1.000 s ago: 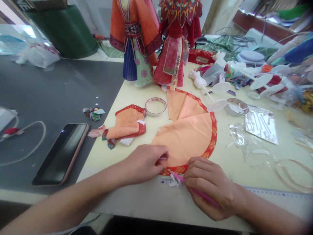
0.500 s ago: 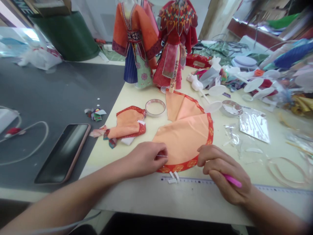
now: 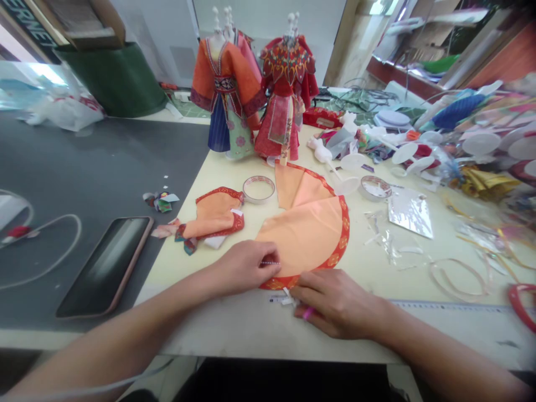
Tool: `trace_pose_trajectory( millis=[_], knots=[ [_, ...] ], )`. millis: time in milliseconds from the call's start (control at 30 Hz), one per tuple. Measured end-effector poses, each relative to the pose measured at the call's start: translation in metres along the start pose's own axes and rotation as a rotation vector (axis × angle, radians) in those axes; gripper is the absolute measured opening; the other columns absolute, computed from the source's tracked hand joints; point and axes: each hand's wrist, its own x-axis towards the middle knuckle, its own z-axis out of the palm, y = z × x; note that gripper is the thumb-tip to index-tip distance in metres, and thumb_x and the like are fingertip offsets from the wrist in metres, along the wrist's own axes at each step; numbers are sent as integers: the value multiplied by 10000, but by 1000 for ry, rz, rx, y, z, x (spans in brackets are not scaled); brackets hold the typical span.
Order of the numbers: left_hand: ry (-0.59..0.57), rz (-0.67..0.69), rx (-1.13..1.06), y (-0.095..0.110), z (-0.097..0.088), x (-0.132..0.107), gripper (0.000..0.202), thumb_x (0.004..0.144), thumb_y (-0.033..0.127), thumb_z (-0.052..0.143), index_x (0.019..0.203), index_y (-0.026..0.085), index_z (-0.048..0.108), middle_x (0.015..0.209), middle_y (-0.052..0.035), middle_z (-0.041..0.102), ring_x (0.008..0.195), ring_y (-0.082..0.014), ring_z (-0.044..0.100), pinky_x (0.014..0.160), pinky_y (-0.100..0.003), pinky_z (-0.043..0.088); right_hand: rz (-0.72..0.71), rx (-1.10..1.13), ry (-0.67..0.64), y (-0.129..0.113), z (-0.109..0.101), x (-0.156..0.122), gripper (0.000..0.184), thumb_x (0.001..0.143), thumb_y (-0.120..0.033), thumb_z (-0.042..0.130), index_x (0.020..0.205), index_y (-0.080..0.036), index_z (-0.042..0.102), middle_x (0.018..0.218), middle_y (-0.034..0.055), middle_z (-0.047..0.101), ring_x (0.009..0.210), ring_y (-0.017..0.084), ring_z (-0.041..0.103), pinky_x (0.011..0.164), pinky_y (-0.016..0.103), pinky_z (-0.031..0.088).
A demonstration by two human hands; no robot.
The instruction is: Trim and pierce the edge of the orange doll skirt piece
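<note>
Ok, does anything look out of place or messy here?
Coloured scraps lie loose on the dark mat beyond the phone. White slips are strewn by the ruler beside the right hand, which grips a pink pen. Nothing looks damaged.

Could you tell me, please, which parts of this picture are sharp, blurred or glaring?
Head view: the left hand, right hand and orange fabric are fairly sharp; the clutter at the picture's right edge is smeared and stretched; the phone screen shows pale glare.
</note>
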Motion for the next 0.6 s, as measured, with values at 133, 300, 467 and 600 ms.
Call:
trace_pose_trajectory(
  millis=[133,300,467,600],
  knots=[
    [5,1,6,1,0,1,127,794,302,514,767,194,574,704,28,620,641,-121,536,575,-226,351,-9,22,77,1,3,1,216,872,-137,415,870,-140,631,748,51,567,582,143,452,524,270,336],
    [2,-8,22,1,-1,0,134,790,309,513,760,196,579,699,27,622,640,-126,538,568,-230,344,228,455,206,1,-8,2,135,862,-141,493,822,-153,622,760,28,603,653,115,530,593,229,403],
    [-2,-15,11,1,-1,0,125,784,291,502,756,198,580,700,30,624,639,-125,543,568,-228,346,513,784,234,4,-18,3,115,859,-205,561,766,-177,622,741,-4,626,657,94,567,579,183,423],
    [-5,-12,15,1,-1,1,129,788,291,494,763,202,583,702,31,621,636,-125,539,563,-229,341,421,687,195,3,-17,2,93,853,-151,550,831,-180,636,780,0,626,693,97,568,635,198,432]
  ],
)
